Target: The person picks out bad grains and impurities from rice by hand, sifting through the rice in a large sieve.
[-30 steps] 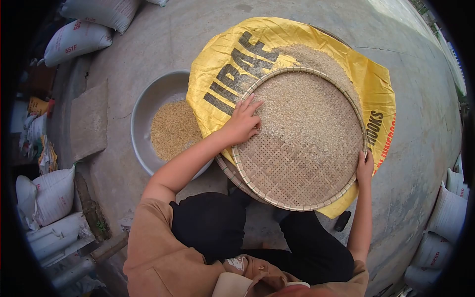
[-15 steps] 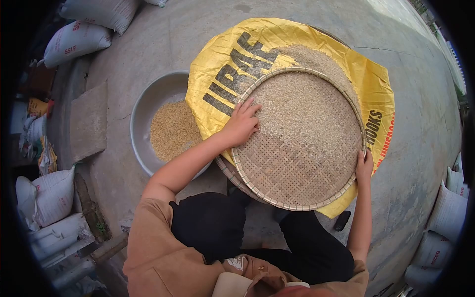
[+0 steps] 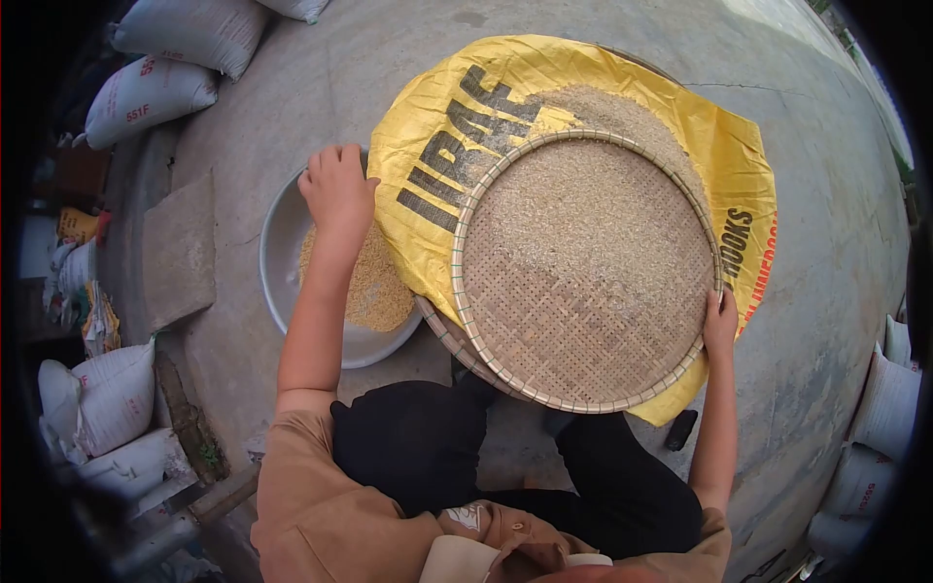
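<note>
A round woven bamboo winnowing tray (image 3: 583, 360) lies tilted on a yellow sack, with pale husked grain (image 3: 593, 214) spread over its upper part. My right hand (image 3: 720, 325) grips the tray's right rim, thumb on top. Away from the tray, my left hand (image 3: 338, 189) is over the upper right edge of a metal basin (image 3: 277, 272). Its fingers curl downward and the fingertips are hidden, so whatever they hold cannot be made out. Golden unhusked grain (image 3: 379, 287) lies in the basin, partly behind my left forearm.
Beneath the tray, the yellow sack (image 3: 408, 146) carries more pale grain (image 3: 632, 112) and covers another woven tray (image 3: 452, 340). Full white sacks (image 3: 146, 102) stand at left and more sacks (image 3: 889, 403) at right. A small black object (image 3: 681, 429) lies on the concrete floor.
My left hand has left the grain at the tray's left side and moved left and up to the basin. My right hand keeps its hold on the rim.
</note>
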Action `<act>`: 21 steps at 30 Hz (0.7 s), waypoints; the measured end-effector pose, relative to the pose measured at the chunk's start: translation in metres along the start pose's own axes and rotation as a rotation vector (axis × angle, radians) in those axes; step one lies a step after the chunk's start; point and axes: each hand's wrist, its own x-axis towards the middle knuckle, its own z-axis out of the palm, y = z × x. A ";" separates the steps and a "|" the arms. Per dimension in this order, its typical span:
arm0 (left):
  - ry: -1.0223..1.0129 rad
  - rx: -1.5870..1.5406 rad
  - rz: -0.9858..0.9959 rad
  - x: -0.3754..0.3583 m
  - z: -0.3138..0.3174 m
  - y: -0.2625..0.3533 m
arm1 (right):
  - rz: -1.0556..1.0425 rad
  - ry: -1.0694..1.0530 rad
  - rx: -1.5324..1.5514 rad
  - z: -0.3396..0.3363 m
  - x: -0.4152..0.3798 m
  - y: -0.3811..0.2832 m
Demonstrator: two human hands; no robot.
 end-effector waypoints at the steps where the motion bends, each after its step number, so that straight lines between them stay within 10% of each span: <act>1: -0.062 -0.140 0.089 -0.004 -0.001 0.011 | 0.003 -0.011 -0.001 -0.001 0.000 0.001; 6: -0.353 -0.727 0.768 -0.041 0.045 0.076 | 0.012 -0.008 -0.012 -0.001 -0.001 0.001; 21: -0.471 -0.663 0.920 -0.055 0.086 0.112 | 0.028 -0.021 -0.009 -0.002 -0.001 -0.005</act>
